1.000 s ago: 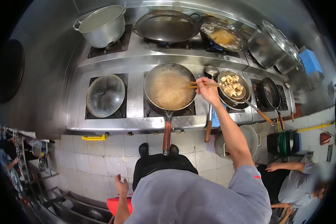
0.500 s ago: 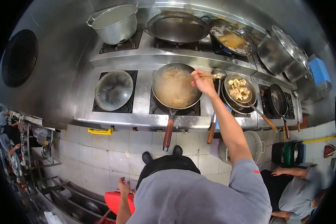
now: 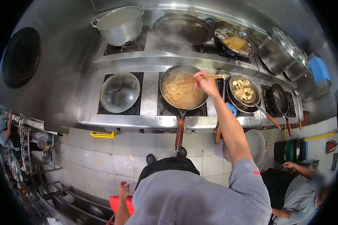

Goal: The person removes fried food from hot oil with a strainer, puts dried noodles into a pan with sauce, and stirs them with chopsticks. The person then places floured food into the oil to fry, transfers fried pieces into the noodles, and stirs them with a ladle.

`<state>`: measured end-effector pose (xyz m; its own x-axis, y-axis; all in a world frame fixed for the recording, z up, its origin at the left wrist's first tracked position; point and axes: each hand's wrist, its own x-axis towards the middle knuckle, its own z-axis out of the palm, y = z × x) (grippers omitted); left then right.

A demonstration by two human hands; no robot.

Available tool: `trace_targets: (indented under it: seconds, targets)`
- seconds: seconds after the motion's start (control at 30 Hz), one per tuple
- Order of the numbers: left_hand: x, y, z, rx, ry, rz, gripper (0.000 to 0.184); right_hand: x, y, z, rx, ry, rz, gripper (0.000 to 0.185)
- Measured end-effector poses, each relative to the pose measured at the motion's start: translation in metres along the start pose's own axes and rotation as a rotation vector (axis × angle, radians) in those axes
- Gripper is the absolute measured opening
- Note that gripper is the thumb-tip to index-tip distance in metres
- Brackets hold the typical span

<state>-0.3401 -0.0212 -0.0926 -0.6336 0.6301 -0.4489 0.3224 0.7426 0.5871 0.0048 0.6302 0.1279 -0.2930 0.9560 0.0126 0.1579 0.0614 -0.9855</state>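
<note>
My right hand [image 3: 205,83] is closed around wooden chopsticks [image 3: 214,76] over the right side of a steaming pan [image 3: 181,67]. Pale noodles [image 3: 174,90] in brownish broth fill that pan, and the chopstick tips reach in among them. The pan's wooden handle [image 3: 180,133] points toward my body. To the right, a strainer with a wooden handle [image 3: 273,120] holds pale chunks of food [image 3: 242,90] above another pan. My left hand [image 3: 123,189] hangs low at my left side, near a red object [image 3: 117,204]; its fingers look curled, and whether they hold anything is unclear.
A lidded pan [image 3: 119,93] sits left of the noodles. Behind stand a tall pot [image 3: 120,28], a wide dark pan [image 3: 182,30] and a pan of bubbling yellow food [image 3: 234,42]. Another person [image 3: 302,195] is at lower right, beside a large floor pot [image 3: 257,146].
The noodles show more clearly in the pan as my right hand moves the chopsticks in it. Steam now drifts over the wide back pan. The view has shifted slightly.
</note>
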Motion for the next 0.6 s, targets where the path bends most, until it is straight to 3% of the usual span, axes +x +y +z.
trace_targets:
  seconds: [0.03, 0.1, 0.17, 0.37, 0.43, 0.5, 0.57, 0.6]
  targets:
    - [0.005, -0.008, -0.002, 0.007, -0.024, 0.032, 0.030, -0.011, -0.007, 0.002, -0.002, 0.006, 0.003, 0.015]
    - [0.013, -0.019, -0.002, 0.024, -0.015, 0.004, 0.030, -0.032, -0.021, 0.000, -0.084, -0.194, 0.101, 0.015]
    - [0.019, -0.025, -0.002, 0.039, -0.012, -0.025, 0.029, -0.032, -0.016, -0.021, -0.037, 0.018, 0.100, 0.013]
    - [0.048, -0.010, -0.018, 0.015, -0.034, -0.035, 0.028, -0.068, -0.031, -0.030, -0.188, -0.135, 0.163, 0.017]
    - [0.056, -0.008, -0.020, -0.040, -0.042, -0.046, 0.028, -0.063, -0.030, -0.039, -0.191, 0.178, 0.084, 0.017]
    - [0.060, -0.007, -0.019, -0.042, -0.018, -0.023, 0.026, -0.072, -0.034, -0.039, -0.233, 0.134, 0.099, 0.018]
    - [0.062, -0.009, -0.019, -0.044, 0.008, -0.003, 0.025, -0.080, -0.039, -0.035, -0.267, -0.139, 0.135, 0.019]
    - [0.061, -0.008, -0.019, -0.064, -0.005, -0.010, 0.025, -0.075, -0.031, -0.044, -0.232, -0.094, 0.106, 0.019]
